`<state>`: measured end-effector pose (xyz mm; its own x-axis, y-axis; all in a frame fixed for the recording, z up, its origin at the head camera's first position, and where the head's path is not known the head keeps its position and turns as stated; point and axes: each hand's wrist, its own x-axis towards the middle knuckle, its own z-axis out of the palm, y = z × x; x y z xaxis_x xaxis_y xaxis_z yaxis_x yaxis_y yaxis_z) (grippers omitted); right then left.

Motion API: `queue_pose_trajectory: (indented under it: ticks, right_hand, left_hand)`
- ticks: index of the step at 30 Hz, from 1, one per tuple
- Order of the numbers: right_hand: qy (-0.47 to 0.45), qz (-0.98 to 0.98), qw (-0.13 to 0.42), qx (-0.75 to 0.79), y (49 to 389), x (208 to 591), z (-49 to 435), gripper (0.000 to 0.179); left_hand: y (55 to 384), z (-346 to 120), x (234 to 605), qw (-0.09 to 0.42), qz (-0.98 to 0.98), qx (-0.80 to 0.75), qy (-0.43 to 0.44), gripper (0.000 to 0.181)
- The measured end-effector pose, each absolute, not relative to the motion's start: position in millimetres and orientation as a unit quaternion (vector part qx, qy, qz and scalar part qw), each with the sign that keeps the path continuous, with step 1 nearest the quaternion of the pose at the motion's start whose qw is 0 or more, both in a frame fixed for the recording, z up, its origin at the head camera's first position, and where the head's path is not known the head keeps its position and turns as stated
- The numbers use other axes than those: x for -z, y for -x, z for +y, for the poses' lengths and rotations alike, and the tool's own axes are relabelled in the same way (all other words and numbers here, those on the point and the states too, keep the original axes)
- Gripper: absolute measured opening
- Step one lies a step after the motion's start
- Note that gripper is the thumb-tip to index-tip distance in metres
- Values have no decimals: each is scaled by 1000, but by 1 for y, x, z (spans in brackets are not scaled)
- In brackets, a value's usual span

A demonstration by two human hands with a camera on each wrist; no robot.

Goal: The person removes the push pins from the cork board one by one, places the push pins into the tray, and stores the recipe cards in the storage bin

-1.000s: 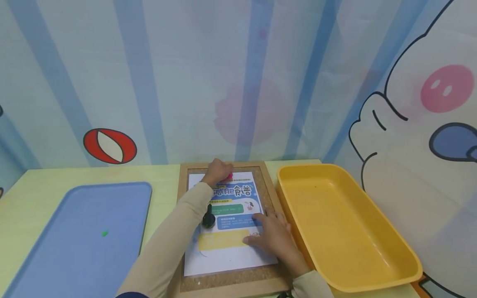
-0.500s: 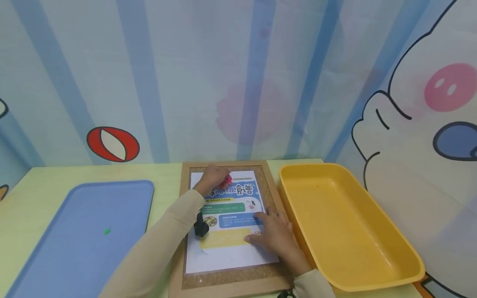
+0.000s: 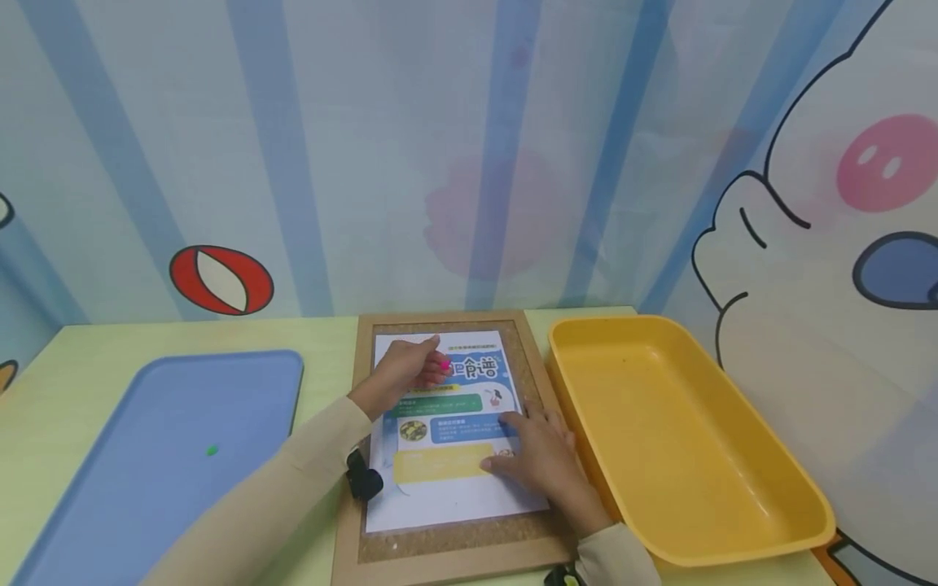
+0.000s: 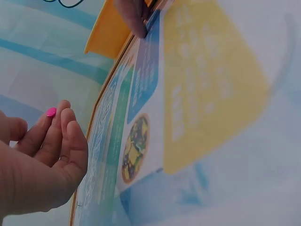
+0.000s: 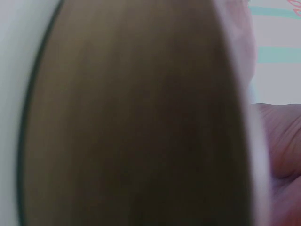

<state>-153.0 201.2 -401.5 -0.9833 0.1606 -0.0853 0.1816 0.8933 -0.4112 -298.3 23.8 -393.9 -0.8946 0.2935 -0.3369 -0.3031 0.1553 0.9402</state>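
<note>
A framed corkboard (image 3: 396,547) lies on the table with a printed sheet (image 3: 454,509) on it. My left hand (image 3: 399,370) hovers over the sheet's upper part, fingers partly bent. At its fingertips it holds a small pink thumbtack (image 4: 51,112); the thumb is apart from it in the left wrist view, and its pin is out of sight. My right hand (image 3: 538,456) rests on the sheet's right edge and the frame, fingers spread. In the right wrist view, a blurred brown surface (image 5: 141,113) hides most of that hand.
To the left lies a blue tray (image 3: 168,391) with a small green piece (image 3: 212,450) on it. A yellow bin (image 3: 659,439) stands close against the board's right side. Behind the table hangs a striped printed backdrop (image 3: 381,163).
My left hand has drawn back from the sheet's top edge, down and to the left, with the pink thumbtack, and has turned, uncovering more print. The right hand keeps its place.
</note>
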Motion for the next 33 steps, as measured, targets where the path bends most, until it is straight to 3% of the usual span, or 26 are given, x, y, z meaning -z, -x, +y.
queue_pose_trajectory:
  ticks: [9,33]
  right_hand:
    - [-87,971,19,220,153,403,202,68]
    - [-93,972,24,213,152,402,200,69]
  left_hand:
    - [276,-11,393,254,702,-666,-8,46]
    - [217,-86,385,236,683,-690,-31,43]
